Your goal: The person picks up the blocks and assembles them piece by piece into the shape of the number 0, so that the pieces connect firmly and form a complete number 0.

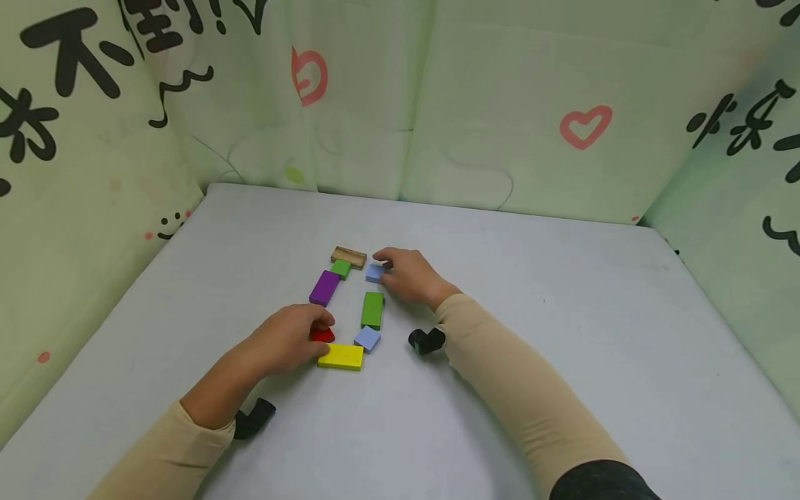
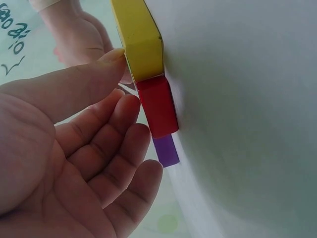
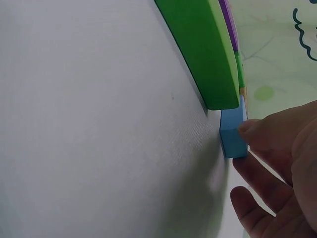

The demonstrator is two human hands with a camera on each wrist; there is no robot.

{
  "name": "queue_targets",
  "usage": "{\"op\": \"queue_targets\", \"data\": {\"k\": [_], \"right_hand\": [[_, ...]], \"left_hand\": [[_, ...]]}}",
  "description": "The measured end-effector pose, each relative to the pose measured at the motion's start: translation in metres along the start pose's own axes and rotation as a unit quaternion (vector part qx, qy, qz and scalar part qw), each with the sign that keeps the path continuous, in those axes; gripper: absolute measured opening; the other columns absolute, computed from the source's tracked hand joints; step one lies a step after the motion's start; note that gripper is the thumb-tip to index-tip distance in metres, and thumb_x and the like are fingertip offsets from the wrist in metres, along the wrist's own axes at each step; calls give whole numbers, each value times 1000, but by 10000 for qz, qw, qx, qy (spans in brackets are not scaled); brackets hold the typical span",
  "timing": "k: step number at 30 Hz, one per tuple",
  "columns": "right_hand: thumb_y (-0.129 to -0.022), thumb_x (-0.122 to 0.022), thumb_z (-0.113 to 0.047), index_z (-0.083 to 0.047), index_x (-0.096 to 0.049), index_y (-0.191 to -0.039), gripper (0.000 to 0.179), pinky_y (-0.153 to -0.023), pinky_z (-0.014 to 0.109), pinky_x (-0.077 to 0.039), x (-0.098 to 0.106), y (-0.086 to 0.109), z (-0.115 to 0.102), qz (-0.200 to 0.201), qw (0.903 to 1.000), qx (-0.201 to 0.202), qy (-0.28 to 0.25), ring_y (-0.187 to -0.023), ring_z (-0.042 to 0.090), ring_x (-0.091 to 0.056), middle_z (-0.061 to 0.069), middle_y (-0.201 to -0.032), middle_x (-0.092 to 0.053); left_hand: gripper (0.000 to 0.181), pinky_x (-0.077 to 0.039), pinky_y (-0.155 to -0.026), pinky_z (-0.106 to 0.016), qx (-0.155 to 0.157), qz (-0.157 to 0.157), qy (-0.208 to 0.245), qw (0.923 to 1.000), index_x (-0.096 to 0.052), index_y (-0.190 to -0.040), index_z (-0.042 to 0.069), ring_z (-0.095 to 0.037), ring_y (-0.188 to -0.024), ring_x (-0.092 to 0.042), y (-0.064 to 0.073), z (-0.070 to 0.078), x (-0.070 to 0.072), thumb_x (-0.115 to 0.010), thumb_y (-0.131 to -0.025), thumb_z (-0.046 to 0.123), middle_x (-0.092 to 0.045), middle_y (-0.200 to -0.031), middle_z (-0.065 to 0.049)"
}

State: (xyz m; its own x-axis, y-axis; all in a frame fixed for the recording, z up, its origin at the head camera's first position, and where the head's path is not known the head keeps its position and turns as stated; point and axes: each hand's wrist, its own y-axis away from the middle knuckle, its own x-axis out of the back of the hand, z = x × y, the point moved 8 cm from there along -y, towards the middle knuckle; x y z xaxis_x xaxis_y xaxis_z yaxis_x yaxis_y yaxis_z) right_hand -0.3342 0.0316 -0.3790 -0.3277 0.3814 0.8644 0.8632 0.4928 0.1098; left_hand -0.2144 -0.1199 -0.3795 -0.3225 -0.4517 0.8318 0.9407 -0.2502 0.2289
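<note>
Several coloured wooden blocks lie in a ring on the white table. At its far right my right hand (image 1: 412, 276) pinches a small light blue block (image 3: 233, 141) between thumb and finger. My left hand (image 1: 281, 342) is at the near left, its thumb tip touching the yellow block (image 1: 341, 357). Its loosely bent fingers hang beside the red block (image 2: 158, 108), partly covering it in the head view. Beyond the red block lies the purple block (image 1: 324, 287), then a small green block (image 1: 341, 269) and a brown wooden piece (image 1: 348, 257).
On the ring's right side lie a longer green block (image 1: 372, 310) and a second light blue block (image 1: 367, 339), set at an angle beside the yellow one. Black wrist devices (image 1: 427, 341) sit under both forearms. Printed cloth walls (image 1: 500, 104) stand around the table (image 1: 562, 312).
</note>
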Motion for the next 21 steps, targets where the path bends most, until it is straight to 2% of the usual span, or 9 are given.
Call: {"op": "queue_targets", "data": {"k": [8,21], "right_hand": [[-98,-60,-9,-4,-53,-142,45,-103,36,-45,-2,-1,1,-15,10000,-22,-53,-117,25,-60,12,-139,-58],[-98,-60,-11,-2,-55,-138,42,-100,35,-47,0,1,1,53,9998,-102,-157,-114,25,-60,13,-135,-59]], "left_hand": [[37,-54,-89,-40,4,-1,7,10000,-66,-120,4,-23,-97,-59,0,-1,0,-79,-86,11,-65,-106,-6],[37,-54,-89,-40,-45,27,31,10000,-66,-120,4,-23,-97,-59,-1,-1,0,-79,-87,11,-65,-105,-5]]}}
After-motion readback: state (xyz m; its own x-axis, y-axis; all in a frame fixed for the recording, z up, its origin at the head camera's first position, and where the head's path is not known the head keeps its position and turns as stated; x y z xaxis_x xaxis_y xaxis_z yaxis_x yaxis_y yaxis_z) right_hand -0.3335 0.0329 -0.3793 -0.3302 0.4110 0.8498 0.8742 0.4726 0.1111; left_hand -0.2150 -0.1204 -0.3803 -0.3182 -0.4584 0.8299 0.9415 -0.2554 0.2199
